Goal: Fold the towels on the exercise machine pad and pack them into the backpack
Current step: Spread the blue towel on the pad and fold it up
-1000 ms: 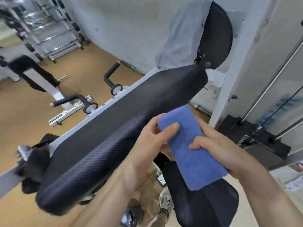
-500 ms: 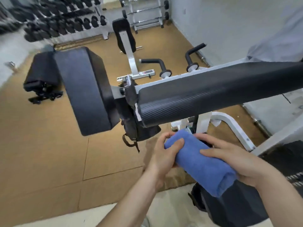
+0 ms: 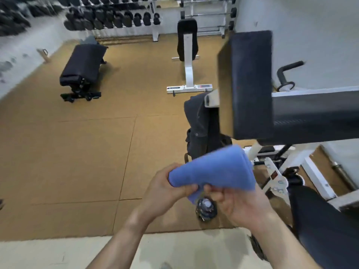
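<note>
A folded blue towel point(image 3: 215, 169) is held in the air in front of me, low in the middle of the view. My left hand point(image 3: 167, 189) grips its left end, and my right hand point(image 3: 235, 202) pinches its lower edge from below. A dark backpack point(image 3: 198, 125) hangs from the white frame at the end of the exercise machine, just beyond the towel. The machine's long black pad point(image 3: 314, 111) runs off to the right, with a square black pad point(image 3: 250, 84) at its near end.
A black seat point(image 3: 326, 230) sits low at the right. A metal bottle point(image 3: 206, 208) stands on the floor under my hands. Two benches point(image 3: 83, 66) stand on the brown floor, with dumbbell racks point(image 3: 108, 18) along the far wall.
My view has swung left, away from the long pad toward the backpack. The towel has come along in both hands, and my right hand has shifted from on top of it to underneath.
</note>
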`<state>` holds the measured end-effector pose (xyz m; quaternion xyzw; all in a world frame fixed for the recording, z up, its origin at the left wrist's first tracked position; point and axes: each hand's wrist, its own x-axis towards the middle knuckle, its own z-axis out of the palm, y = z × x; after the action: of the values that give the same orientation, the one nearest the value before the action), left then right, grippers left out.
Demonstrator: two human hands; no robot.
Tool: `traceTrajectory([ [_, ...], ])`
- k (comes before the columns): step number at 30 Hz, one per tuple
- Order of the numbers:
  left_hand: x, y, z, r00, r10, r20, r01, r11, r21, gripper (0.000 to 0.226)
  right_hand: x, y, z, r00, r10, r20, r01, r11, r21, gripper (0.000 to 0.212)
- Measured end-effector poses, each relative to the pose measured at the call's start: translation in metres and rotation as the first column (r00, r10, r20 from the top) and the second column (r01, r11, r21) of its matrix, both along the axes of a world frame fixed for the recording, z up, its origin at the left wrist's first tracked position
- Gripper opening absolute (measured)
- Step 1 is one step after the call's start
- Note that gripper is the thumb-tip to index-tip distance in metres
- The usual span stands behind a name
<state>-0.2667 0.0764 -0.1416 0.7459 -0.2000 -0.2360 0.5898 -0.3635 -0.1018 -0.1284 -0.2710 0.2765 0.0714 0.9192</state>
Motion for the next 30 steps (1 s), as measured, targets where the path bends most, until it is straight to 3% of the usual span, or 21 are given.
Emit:
traceTrajectory([
  [3, 0.029, 0.051, -0.001, 0.975, 0.141, -0.171, -0.154, 0.986, -0.063, 0.032, 0.049, 0.058, -0.002, 0.982, 0.183, 0.036, -0.180, 0.981, -0.071, 0.077],
  [5, 0.044, 0.075, 0.001, 0.938, 0.195, -0.285, -0.230, 0.969, -0.094, 0.037, 0.080, 0.089, 0.003, 0.960, 0.280, 0.002, -0.260, 0.894, -0.366, 0.058],
  [7, 0.059, 0.090, 0.002, 0.902, 0.246, -0.355, -0.301, 0.947, -0.109, 0.039, 0.106, 0.120, 0.012, 0.952, 0.304, -0.046, -0.251, 0.681, -0.688, 0.034],
  [8, 0.066, 0.094, 0.003, 0.886, 0.276, -0.372, -0.339, 0.934, -0.115, 0.038, 0.119, 0.132, 0.014, 0.964, 0.265, -0.032, -0.198, 0.629, -0.752, 0.022],
  [11, 0.092, 0.096, 0.004, 0.859, 0.344, -0.379, -0.412, 0.904, -0.114, 0.042, 0.159, 0.157, 0.014, 0.993, 0.117, 0.019, -0.068, 0.699, -0.712, 0.024],
  [16, 0.154, 0.101, 0.004, 0.914, 0.294, -0.281, -0.288, 0.956, 0.063, 0.050, 0.219, 0.163, 0.007, 0.998, -0.016, 0.063, 0.055, 0.738, -0.673, 0.025],
  [18, 0.193, 0.098, 0.008, 0.930, 0.280, -0.237, -0.268, 0.960, 0.079, 0.056, 0.244, 0.151, 0.005, 0.995, 0.003, 0.104, 0.072, 0.695, -0.715, 0.021],
  [21, 0.260, 0.076, 0.026, 0.943, 0.221, -0.249, -0.238, 0.970, -0.042, 0.059, 0.288, 0.123, 0.007, 0.984, 0.124, 0.130, 0.032, 0.593, -0.805, 0.018],
  [24, 0.328, 0.034, 0.052, 0.956, 0.119, -0.269, -0.152, 0.983, -0.104, 0.049, 0.331, 0.091, 0.014, 0.958, 0.258, 0.122, -0.021, 0.491, -0.871, 0.023],
  [26, 0.369, 0.005, 0.061, 0.959, 0.092, -0.269, -0.122, 0.988, -0.096, 0.056, 0.353, 0.067, 0.022, 0.952, 0.285, 0.115, -0.031, 0.460, -0.887, 0.027],
  [30, 0.429, -0.048, 0.064, 0.960, 0.059, -0.273, -0.095, 0.988, -0.121, 0.056, 0.399, 0.009, 0.043, 0.955, 0.296, -0.031, -0.154, 0.402, -0.903, 0.040],
])
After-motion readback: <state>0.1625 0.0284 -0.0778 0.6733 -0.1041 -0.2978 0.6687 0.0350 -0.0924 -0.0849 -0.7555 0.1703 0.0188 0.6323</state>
